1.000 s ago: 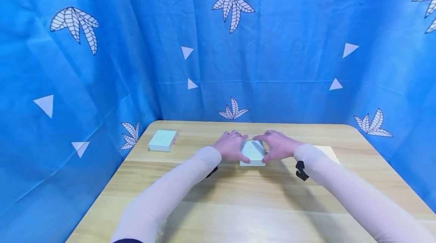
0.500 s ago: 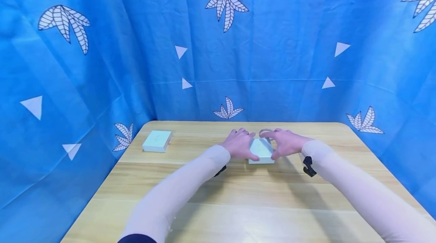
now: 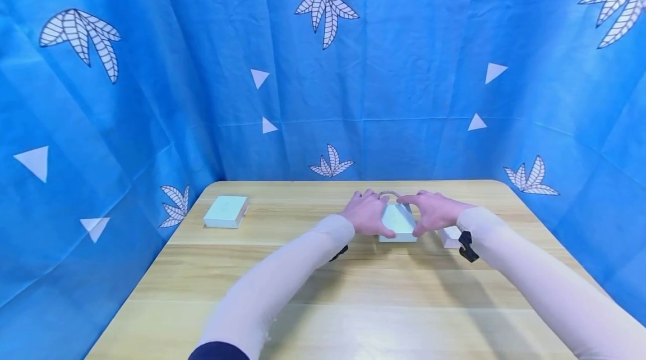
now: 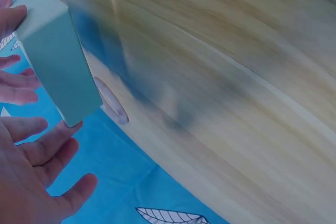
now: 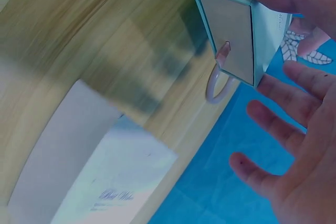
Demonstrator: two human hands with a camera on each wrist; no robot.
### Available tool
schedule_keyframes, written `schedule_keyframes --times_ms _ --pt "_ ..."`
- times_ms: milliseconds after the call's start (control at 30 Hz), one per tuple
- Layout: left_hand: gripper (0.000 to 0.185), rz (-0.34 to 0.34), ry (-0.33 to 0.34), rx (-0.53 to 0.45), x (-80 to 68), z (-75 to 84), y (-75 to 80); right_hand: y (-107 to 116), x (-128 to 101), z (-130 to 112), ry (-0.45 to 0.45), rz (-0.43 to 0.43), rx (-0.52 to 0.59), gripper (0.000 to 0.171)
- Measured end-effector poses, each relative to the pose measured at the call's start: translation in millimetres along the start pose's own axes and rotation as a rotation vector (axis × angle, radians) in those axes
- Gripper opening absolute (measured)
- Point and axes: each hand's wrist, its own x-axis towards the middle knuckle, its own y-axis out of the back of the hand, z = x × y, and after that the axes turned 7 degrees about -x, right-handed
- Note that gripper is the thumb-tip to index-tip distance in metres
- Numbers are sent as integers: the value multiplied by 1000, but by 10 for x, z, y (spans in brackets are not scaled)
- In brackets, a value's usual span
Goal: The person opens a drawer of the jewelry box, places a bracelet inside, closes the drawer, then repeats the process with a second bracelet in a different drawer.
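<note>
A small mint-green drawer box (image 3: 397, 224) sits between my two hands toward the back of the table. My left hand (image 3: 367, 214) grips its left side, the thumb at the front edge and the fingers toward the back. On the other side my right hand (image 3: 434, 211) holds it in the same way, its remaining fingers spread in the right wrist view. That view also shows the box's pale drawer end with a pink ribbon tab (image 5: 223, 53). Just behind the box lies a greyish-pink bangle (image 5: 214, 85), partly hidden by the box in the head view.
A similar mint box (image 3: 226, 211) stands at the table's back left. Right of the held box, a white box (image 5: 113, 182) with printed lettering is partly covered by my right forearm in the head view. A blue patterned curtain (image 3: 419, 68) hangs around the wooden table (image 3: 363, 315).
Both hands have moved rightward together with the mint box, away from the box at the left. The bangle has come into sight behind it. The head view has shifted slightly.
</note>
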Motion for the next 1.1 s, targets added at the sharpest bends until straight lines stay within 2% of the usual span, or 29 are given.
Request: schedule_keyframes --times_ms 400,633,1100 --pt "99 -10 -6 -3 162 192 -131 -83 -106 221 -22 8 -19 97" --pt "104 -13 1 56 224 285 -197 -134 -166 314 -33 13 -29 96" --pt "99 -22 -4 116 323 438 -271 -162 -255 421 -44 4 -72 98"
